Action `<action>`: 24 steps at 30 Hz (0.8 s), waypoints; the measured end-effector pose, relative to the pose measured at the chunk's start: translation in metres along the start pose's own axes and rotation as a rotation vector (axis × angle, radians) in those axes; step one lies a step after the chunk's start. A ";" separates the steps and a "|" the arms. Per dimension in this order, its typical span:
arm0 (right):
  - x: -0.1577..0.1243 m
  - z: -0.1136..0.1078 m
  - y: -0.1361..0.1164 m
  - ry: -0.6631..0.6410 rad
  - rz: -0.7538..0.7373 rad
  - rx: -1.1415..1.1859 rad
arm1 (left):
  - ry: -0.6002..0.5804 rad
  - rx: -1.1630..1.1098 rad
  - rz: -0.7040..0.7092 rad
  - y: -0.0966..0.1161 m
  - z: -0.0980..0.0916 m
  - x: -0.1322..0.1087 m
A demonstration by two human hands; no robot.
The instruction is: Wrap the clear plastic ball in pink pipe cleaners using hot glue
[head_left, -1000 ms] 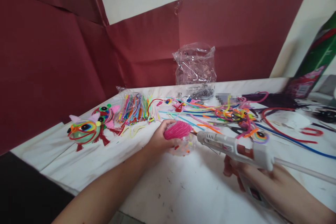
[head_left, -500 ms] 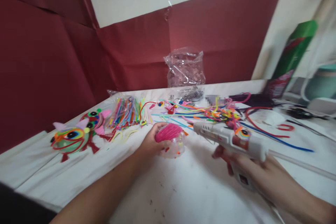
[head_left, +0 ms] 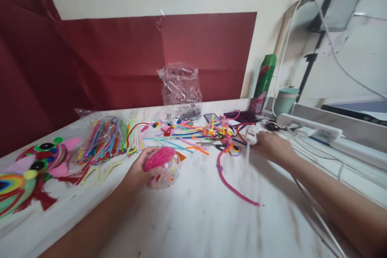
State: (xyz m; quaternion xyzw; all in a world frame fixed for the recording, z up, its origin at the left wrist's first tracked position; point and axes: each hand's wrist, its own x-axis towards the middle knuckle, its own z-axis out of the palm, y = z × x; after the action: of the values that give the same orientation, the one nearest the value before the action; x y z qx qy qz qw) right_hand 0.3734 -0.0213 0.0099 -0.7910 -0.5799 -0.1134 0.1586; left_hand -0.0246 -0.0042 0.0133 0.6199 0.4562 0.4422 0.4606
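My left hand (head_left: 137,173) is closed around a clear plastic ball (head_left: 165,171) with a coil of pink pipe cleaner (head_left: 159,157) on top, held just above the white table (head_left: 196,217). My right hand (head_left: 272,145) reaches far to the right and is wrapped on the white glue gun (head_left: 251,134), which lies low at the edge of the pipe cleaner pile. The gun's glue stick (head_left: 248,154) points toward me. Its nozzle is hidden among the pipe cleaners.
Loose coloured pipe cleaners (head_left: 193,131), a bagged bundle (head_left: 101,137) and a long pink one (head_left: 232,183) lie on the table. Finished fish figures (head_left: 27,169) sit at the left. A crumpled plastic bag (head_left: 179,84), green can (head_left: 263,82), teal cup (head_left: 286,100) and power strip (head_left: 314,132) line the back.
My right hand has carried the glue gun away from the ball, to the far right and down to the table. The view has swung right. My left hand keeps the ball.
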 end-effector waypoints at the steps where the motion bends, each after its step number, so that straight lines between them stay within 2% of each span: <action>1: 0.001 0.006 0.001 -0.056 0.019 -0.050 | 0.006 0.010 -0.001 0.000 0.000 0.000; 3: 0.004 0.013 0.003 -0.152 0.039 -0.106 | 0.028 0.034 0.003 0.000 0.001 0.001; 6: 0.009 0.013 0.010 -0.248 0.021 -0.118 | 0.036 0.057 0.009 0.004 0.002 0.000; 10: 0.017 0.000 0.011 -0.236 -0.041 -0.049 | 0.004 0.057 -0.006 0.006 0.002 0.000; 13: 0.028 -0.001 -0.007 -0.205 -0.038 0.026 | 0.011 0.042 -0.003 0.004 0.002 0.000; 19: 0.048 0.027 -0.057 -0.241 0.134 0.099 | -0.032 0.038 0.003 0.001 -0.003 -0.001; 24: 0.050 0.029 -0.070 -0.285 0.134 0.219 | -0.089 -0.003 0.013 0.000 -0.007 0.000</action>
State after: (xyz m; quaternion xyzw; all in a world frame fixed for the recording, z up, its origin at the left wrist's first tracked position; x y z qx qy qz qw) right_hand 0.3215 0.0530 0.0093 -0.8139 -0.5515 0.0740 0.1671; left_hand -0.0315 -0.0027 0.0143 0.6412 0.4306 0.4180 0.4782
